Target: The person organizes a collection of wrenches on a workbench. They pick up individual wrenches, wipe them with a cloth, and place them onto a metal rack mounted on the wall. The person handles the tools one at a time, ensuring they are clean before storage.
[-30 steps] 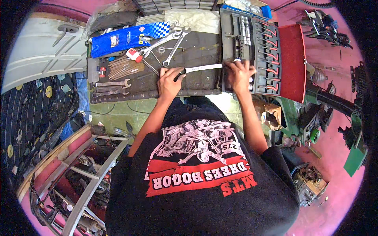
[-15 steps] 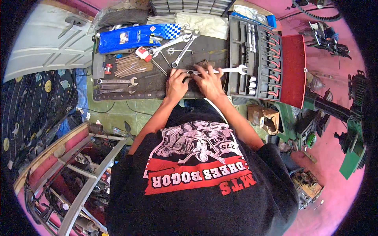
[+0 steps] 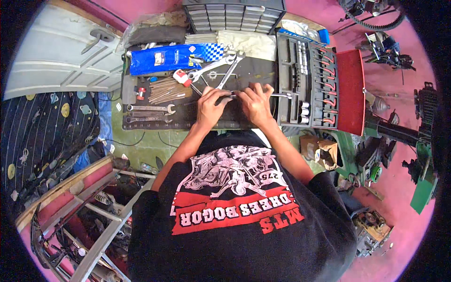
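Observation:
A combination wrench [image 3: 282, 95] lies across between my hands, over the front of the dark work mat [image 3: 256, 70]. My right hand [image 3: 256, 105] is closed round its shaft, and the open jaw sticks out to the right, seen nearly edge-on. Close to the other end, my left hand [image 3: 209, 109] pinches with thumb and fingers. The fingers cover most of that end. Two more wrenches [image 3: 230, 70] lie crossed beyond my hands, beside a white bottle with a red cap [image 3: 182, 78]. Several wrenches [image 3: 149, 113] rest in a stack at the front left.
An open red tool case [image 3: 350, 94] with sockets and red-handled hex keys stands at the right. Brown rods [image 3: 167, 90] and a blue pouch [image 3: 164, 60] occupy the left of the mat. A small-drawer cabinet [image 3: 235, 19] is at the back; a metal frame [image 3: 105, 221] stands lower left.
The wrench has turned about its length, so its jaw now appears nearly edge-on. My fingers have shifted along it. The whole view has moved a little.

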Demonstrator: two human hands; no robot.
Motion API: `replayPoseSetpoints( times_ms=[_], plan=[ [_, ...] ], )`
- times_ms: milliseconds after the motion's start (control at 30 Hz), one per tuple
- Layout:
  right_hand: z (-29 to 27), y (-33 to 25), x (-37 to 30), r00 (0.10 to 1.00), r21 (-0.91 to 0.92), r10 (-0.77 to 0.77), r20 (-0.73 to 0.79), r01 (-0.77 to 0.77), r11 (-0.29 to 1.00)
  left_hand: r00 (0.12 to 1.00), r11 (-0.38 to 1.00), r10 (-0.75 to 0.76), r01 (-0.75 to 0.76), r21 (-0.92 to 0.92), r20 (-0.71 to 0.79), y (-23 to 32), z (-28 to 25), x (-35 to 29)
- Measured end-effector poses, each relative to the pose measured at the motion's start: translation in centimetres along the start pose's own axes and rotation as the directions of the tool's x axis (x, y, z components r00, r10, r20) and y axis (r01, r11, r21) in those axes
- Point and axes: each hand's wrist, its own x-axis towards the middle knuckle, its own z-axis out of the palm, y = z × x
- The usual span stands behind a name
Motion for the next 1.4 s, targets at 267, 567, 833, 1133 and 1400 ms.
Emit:
replayPoseSetpoints(
  times_ms=[267, 567, 833, 1133, 1400],
  plan=[
    [-4.1, 1.5, 3.2, 0.968, -0.07, -0.073, -0.239, 0.058, 0.996, 0.978, 0.978, 0.2, -0.202, -0.053, -0.053, 3.7, -1.4, 5.9],
    [-7.5, 0.2, 10.7, 0.865, 0.019, -0.087, -0.494, 0.111, 0.994, 0.907, 0.931, 0.362, -0.337, 0.142, -0.216, 6.9, -5.0, 11.3],
    [-11.2, -0.8, 18.8, 0.729, 0.008, -0.101, -0.677, 0.144, 0.99, 0.79, 0.851, 0.521, -0.452, 0.269, -0.321, 9.0, -9.1, 18.6],
    [-15.6, -1.0, 28.0, 0.595, 0.041, -0.091, -0.799, 0.205, 0.978, 0.669, 0.764, 0.643, -0.52, 0.382, -0.374, 12.8, -14.0, 27.0],
    [-21.1, -0.5, 36.6, 0.572, 0.199, 0.012, -0.82, 0.266, 0.943, 0.572, 0.64, 0.761, -0.583, 0.501, -0.306, 16.3, -18.9, 35.9]
  ],
)
